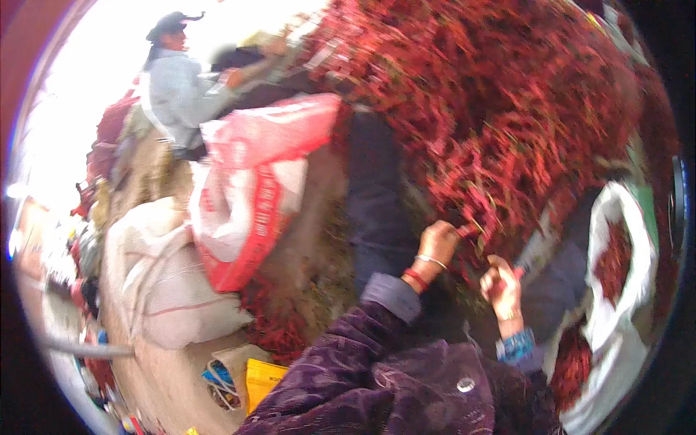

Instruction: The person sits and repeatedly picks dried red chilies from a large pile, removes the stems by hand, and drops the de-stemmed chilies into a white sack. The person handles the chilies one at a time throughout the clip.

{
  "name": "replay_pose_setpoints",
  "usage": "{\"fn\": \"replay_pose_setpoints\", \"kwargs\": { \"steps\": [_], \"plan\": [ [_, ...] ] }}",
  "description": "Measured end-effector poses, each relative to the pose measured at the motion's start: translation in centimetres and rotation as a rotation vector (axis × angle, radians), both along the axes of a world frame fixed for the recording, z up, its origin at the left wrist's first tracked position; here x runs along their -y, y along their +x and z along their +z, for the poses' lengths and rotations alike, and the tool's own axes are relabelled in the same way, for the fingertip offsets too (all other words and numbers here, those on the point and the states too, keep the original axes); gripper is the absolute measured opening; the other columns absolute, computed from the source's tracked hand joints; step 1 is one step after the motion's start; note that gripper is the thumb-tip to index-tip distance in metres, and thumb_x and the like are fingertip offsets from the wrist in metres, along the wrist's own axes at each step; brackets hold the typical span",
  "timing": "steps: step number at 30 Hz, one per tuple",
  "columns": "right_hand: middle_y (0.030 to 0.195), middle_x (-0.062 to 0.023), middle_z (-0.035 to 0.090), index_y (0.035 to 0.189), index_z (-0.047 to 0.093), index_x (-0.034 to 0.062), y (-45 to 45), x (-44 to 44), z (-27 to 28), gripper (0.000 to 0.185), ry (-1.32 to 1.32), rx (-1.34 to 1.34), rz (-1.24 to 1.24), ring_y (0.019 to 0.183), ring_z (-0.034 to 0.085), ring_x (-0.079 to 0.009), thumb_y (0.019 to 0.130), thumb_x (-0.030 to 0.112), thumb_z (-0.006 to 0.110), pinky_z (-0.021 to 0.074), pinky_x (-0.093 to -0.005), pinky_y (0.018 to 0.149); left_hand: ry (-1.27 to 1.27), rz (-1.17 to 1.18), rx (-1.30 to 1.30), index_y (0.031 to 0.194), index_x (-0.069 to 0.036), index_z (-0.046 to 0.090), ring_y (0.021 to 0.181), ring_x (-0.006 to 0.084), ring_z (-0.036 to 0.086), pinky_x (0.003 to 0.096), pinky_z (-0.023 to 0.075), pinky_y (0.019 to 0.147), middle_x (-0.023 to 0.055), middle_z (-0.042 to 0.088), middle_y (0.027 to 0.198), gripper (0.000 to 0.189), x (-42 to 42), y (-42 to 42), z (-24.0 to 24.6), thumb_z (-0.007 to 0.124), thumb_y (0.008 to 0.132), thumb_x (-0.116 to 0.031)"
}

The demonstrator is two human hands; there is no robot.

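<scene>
A large heap of dried red chili peppers [511, 109] spreads before me, with stems among them. My left hand [437, 246], wearing a bangle and a red wrist cord, pinches a red chili pepper [466, 230] by the near edge of the heap. Just to its right is my right hand [501, 287], fingers curled, with a bit of red chili [520, 271] showing at its side. Motion blur hides the exact grip. My outstretched legs in dark trousers [378, 190] lie on both sides of the hands.
To the right, white sacks [650, 261] hold red chilies. A red and white printed sack [239, 217] and a stuffed pale sack [168, 293] lie left. Loose chilies [277, 321] and a yellow bag [263, 380] are nearby. Another person [174, 87] sits at upper left.
</scene>
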State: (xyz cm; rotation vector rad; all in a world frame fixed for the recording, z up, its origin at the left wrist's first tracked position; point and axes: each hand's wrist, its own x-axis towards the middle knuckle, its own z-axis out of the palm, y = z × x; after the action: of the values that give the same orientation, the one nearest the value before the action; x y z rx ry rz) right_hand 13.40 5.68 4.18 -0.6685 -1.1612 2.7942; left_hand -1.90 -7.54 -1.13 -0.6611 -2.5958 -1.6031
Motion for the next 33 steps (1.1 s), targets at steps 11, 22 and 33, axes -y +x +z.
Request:
{"fn": "replay_pose_setpoints", "kwargs": {
  "steps": [11, 22, 33],
  "plan": [
    [0.065, 0.0014, 0.046, 0.115, 0.045, 0.0028, 0.2, 0.1, 4.2, 0.036, 0.782, -0.081, -0.095, 0.058, 0.042, -0.0039, 0.079, 0.001, 0.045, 0.0356, -0.0159, 0.053, 0.968, -0.284, 1.26, 0.086, -0.007, 0.052, 0.04, 0.009, 0.037, 0.0218, 0.0286, 0.038, 0.0077, 0.053, 0.065, 0.003, 1.9, 3.5, 4.1, 0.051, 0.084, -0.008],
    [0.087, -0.0088, 0.058, 0.103, 0.052, 0.0057, -1.8, 2.3, 4.0, 0.043, 1.956, -0.263, 0.337, 0.081, 0.057, -0.0273, 0.061, 0.007, 0.059, 0.0473, -0.0357, 0.07, 0.577, -0.411, 1.325, 0.081, -0.003, 0.054, 0.038, 0.0091, 0.042, 0.0215, 0.0321, 0.034, 0.004, 0.053, 0.06, 0.012, 2.4, 6.3, 5.3, 0.05, 0.084, -0.014],
    [0.056, -0.0021, 0.046, 0.089, 0.053, 0.0053, 0.2, 1.5, 1.0, 0.02, -0.079, 0.138, 0.008, 0.049, 0.043, -0.0136, 0.085, 0.022, 0.044, 0.0325, -0.0257, 0.044, 0.361, -0.543, 0.914, 0.098, 0.005, 0.054, 0.049, 0.0087, 0.052, 0.0219, 0.0427, 0.045, 0.0044, 0.057, 0.068, 0.018, 1.3, 7.7, 3.4, 0.048, 0.085, -0.005]
  ]
}}
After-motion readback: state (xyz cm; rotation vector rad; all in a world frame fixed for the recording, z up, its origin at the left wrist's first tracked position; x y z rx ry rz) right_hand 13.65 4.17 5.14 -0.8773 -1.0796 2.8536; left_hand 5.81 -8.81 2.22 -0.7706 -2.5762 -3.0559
